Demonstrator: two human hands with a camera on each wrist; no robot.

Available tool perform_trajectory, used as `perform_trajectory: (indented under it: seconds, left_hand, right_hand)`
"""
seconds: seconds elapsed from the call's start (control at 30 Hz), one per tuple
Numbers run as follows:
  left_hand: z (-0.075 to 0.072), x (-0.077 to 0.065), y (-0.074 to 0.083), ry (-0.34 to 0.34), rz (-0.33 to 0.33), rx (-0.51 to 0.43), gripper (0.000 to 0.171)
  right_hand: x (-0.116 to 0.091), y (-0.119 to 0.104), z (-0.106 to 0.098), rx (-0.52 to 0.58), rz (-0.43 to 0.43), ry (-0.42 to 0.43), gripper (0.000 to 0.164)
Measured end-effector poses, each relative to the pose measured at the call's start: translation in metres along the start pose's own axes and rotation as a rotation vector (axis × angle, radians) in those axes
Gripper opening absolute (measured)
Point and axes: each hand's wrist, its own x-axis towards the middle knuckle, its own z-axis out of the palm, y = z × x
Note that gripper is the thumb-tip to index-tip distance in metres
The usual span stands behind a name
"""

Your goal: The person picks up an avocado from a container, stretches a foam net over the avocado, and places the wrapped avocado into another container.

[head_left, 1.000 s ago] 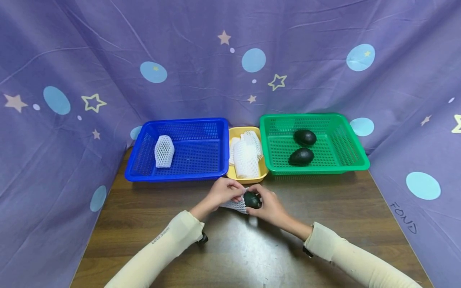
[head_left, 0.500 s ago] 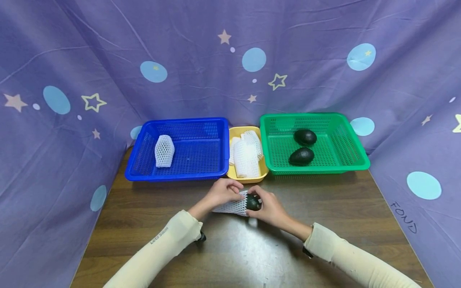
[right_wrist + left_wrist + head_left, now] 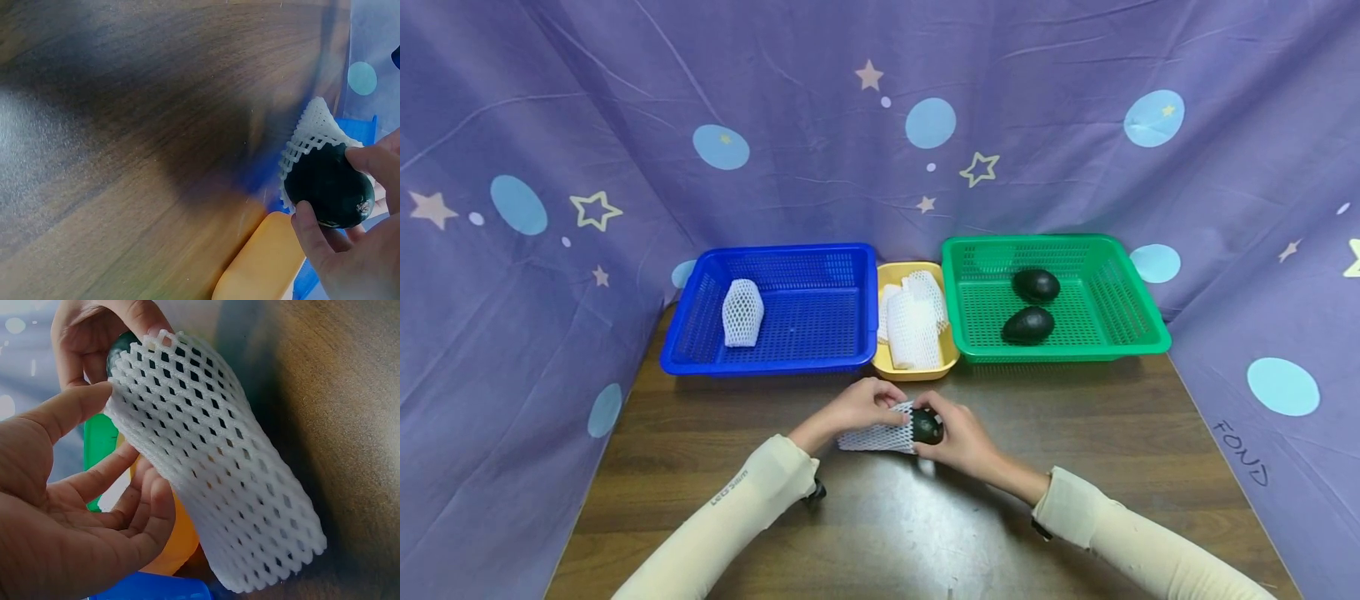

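Observation:
Over the table, a dark green avocado (image 3: 927, 426) sits partly inside a white foam net sleeve (image 3: 877, 437). My right hand (image 3: 962, 435) grips the avocado's bare end between thumb and fingers; the right wrist view shows that rounded end of the avocado (image 3: 328, 184) sticking out of the mesh. My left hand (image 3: 863, 406) holds the sleeve near its mouth, thumb at the rim. In the left wrist view the foam net sleeve (image 3: 219, 462) widens around the avocado and its far end hangs slack and flat.
A blue basket (image 3: 775, 367) at the back left holds one netted fruit (image 3: 742, 313). Between the baskets, a yellow tray (image 3: 917, 375) contains several foam net sleeves (image 3: 916, 329). The green basket (image 3: 1060, 357) on the right has two avocados (image 3: 1028, 326). A purple curtain surrounds the table.
The sleeve has come further into view, its tail now stretching left beneath my left hand. My left hand shifted slightly along it, while my right hand kept its grip on the avocado.

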Motion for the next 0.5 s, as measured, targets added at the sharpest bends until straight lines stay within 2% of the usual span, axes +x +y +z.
perform_trajectory:
  seconds: [0.17,0.3,0.43,0.5]
  left_hand:
    - [-0.0017,-0.0001,-0.001,-0.04,0.013,0.02,0.036]
    - [-0.0035,-0.0008,-0.0022,-0.092,0.034,0.025,0.039]
    - [-0.0037,-0.0026,-0.004,-0.153,0.053,0.002,0.054]
    - [-0.0021,-0.0034,-0.0052,-0.162,0.073,0.009,0.065]
  right_hand:
    - [-0.0007,0.0013,0.0003,0.02,-0.009,0.012,0.054]
    - [-0.0008,0.0028,0.0007,0.043,0.016,0.006,0.055]
    - [-0.0002,0.0035,0.0009,0.088,0.067,-0.007,0.055]
    - [0.0006,0.0035,0.0008,0.125,0.09,-0.008,0.054]
